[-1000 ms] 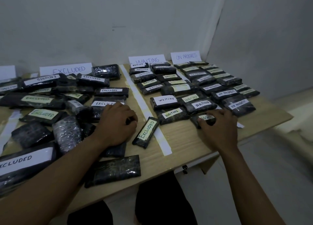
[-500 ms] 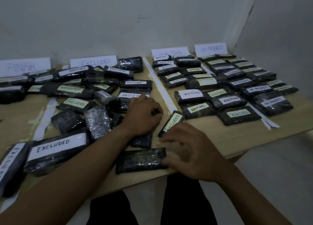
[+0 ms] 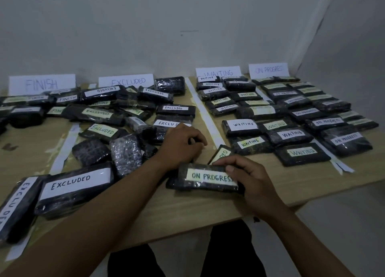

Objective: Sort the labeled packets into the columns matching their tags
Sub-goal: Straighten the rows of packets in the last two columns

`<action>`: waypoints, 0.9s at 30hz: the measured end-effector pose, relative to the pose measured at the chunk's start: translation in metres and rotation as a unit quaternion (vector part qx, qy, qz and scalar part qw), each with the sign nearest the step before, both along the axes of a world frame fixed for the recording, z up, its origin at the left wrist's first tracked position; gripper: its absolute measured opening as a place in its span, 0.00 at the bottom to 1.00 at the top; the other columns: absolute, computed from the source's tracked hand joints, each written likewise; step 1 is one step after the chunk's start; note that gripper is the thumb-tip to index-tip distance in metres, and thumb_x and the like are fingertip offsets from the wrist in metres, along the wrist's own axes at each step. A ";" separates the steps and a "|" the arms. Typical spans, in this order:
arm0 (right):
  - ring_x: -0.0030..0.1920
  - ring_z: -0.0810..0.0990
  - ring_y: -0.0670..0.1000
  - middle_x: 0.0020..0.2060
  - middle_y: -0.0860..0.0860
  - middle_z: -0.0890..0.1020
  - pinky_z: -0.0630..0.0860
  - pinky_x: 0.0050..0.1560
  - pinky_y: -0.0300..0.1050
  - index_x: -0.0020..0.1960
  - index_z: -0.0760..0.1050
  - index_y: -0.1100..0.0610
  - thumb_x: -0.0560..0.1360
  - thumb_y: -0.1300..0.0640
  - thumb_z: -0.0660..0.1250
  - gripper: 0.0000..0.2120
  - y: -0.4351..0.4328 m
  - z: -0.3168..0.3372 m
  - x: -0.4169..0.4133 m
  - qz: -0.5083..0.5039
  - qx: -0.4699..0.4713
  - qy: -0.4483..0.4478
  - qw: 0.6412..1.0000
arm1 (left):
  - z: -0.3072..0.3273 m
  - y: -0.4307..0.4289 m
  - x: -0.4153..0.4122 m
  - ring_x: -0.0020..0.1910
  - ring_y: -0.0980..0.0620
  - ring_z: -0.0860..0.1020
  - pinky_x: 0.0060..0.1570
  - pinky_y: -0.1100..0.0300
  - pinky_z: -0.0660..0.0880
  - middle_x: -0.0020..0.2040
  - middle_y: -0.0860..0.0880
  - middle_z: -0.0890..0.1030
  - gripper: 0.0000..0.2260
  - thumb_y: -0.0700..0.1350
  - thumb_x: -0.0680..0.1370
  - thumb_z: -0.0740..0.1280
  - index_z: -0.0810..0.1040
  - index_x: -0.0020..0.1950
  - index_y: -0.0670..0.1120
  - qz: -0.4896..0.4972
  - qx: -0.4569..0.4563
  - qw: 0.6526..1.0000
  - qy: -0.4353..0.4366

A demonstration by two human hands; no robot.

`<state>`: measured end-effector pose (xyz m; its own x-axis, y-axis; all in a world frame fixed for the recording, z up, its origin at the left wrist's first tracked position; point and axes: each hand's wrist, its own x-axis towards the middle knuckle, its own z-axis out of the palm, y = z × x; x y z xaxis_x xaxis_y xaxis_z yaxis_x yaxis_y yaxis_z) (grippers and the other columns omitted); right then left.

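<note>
Pale bare walls at the back, and a wooden worktop (image 3: 187, 210) split into columns by white tape strips, each with a paper sign propped against the wall. Only the head view to go on.

The right hand (image 3: 252, 183) grips the ON PROGRESS packet (image 3: 206, 180) at lower centre of the frame. Its thumb is on the right end of the label and its fingers are over the far edge. The packet is label up, near the front edge. The left hand (image 3: 179, 145) rests just above it in the frame, fingers curled over dark packets of the EXCLUDED pile. Honestly can't tell if it's pinching anything.

How I'd do this bit: that packet belongs far right in the frame, under the ON PROGRESS sign (image 3: 268, 70). Lift it, don't drag it. The small EXCLUDED packet (image 3: 221, 152) lies right behind the right hand, and the WAITING packets (image 3: 302, 152) sit between here and the target. Carry it over those and set it flat, label up, at the near end of that column, just right of the tape strip (image 3: 337, 162). The wrap looks slick, so grip firmly.
</note>
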<state>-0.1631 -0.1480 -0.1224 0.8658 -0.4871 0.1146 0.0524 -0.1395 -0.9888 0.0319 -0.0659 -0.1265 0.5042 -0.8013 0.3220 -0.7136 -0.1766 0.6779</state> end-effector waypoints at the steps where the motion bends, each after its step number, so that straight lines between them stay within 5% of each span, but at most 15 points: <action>1: 0.35 0.79 0.45 0.36 0.51 0.82 0.73 0.32 0.35 0.47 0.82 0.58 0.78 0.63 0.62 0.10 0.000 0.003 0.000 -0.017 0.039 -0.005 0.999 | -0.001 0.000 0.001 0.47 0.54 0.72 0.51 0.49 0.70 0.36 0.60 0.76 0.05 0.43 0.72 0.71 0.82 0.40 0.54 -0.010 -0.003 1.000 0.009; 6: 0.24 0.67 0.46 0.34 0.58 0.75 0.63 0.20 0.36 0.46 0.82 0.57 0.77 0.61 0.63 0.09 -0.002 0.003 -0.002 -0.069 0.102 -0.023 0.992 | -0.001 0.002 0.003 0.47 0.53 0.73 0.52 0.43 0.71 0.37 0.58 0.78 0.02 0.50 0.71 0.69 0.82 0.40 0.55 -0.019 -0.005 1.000 0.006; 12: 0.21 0.70 0.53 0.35 0.59 0.80 0.65 0.20 0.38 0.46 0.81 0.55 0.68 0.55 0.71 0.08 -0.006 -0.003 -0.001 -0.058 0.164 -0.081 0.981 | 0.001 0.006 0.000 0.44 0.51 0.74 0.47 0.45 0.72 0.37 0.57 0.78 0.03 0.48 0.69 0.73 0.82 0.42 0.52 -0.032 0.011 0.996 -0.088; 16: 0.26 0.77 0.57 0.44 0.62 0.82 0.74 0.25 0.45 0.50 0.78 0.59 0.53 0.49 0.84 0.30 -0.012 -0.008 -0.001 -0.055 0.234 -0.126 0.963 | 0.007 0.005 -0.005 0.44 0.53 0.70 0.46 0.53 0.68 0.37 0.59 0.74 0.09 0.46 0.69 0.65 0.83 0.45 0.51 -0.003 0.016 0.997 -0.079; 19: 0.29 0.75 0.52 0.40 0.59 0.81 0.72 0.28 0.43 0.45 0.82 0.56 0.49 0.53 0.85 0.27 -0.017 -0.005 -0.003 -0.070 0.283 -0.152 0.945 | 0.007 0.006 -0.006 0.45 0.52 0.72 0.46 0.53 0.68 0.37 0.56 0.77 0.14 0.52 0.69 0.61 0.83 0.44 0.50 -0.006 0.030 0.995 -0.091; 23: 0.32 0.70 0.49 0.32 0.53 0.76 0.70 0.29 0.39 0.43 0.77 0.59 0.64 0.63 0.73 0.09 -0.031 0.006 -0.018 -0.104 0.324 -0.153 0.928 | 0.009 0.003 -0.005 0.46 0.51 0.73 0.50 0.51 0.70 0.36 0.59 0.75 0.05 0.51 0.71 0.67 0.82 0.42 0.53 -0.001 0.074 0.991 -0.114; 27: 0.43 0.78 0.54 0.41 0.55 0.79 0.74 0.48 0.51 0.52 0.78 0.60 0.59 0.49 0.79 0.26 -0.069 0.018 -0.047 -0.176 0.325 -0.153 0.916 | 0.021 -0.009 -0.015 0.47 0.52 0.76 0.53 0.51 0.73 0.44 0.55 0.79 0.04 0.46 0.74 0.68 0.82 0.46 0.52 0.019 0.090 0.989 -0.119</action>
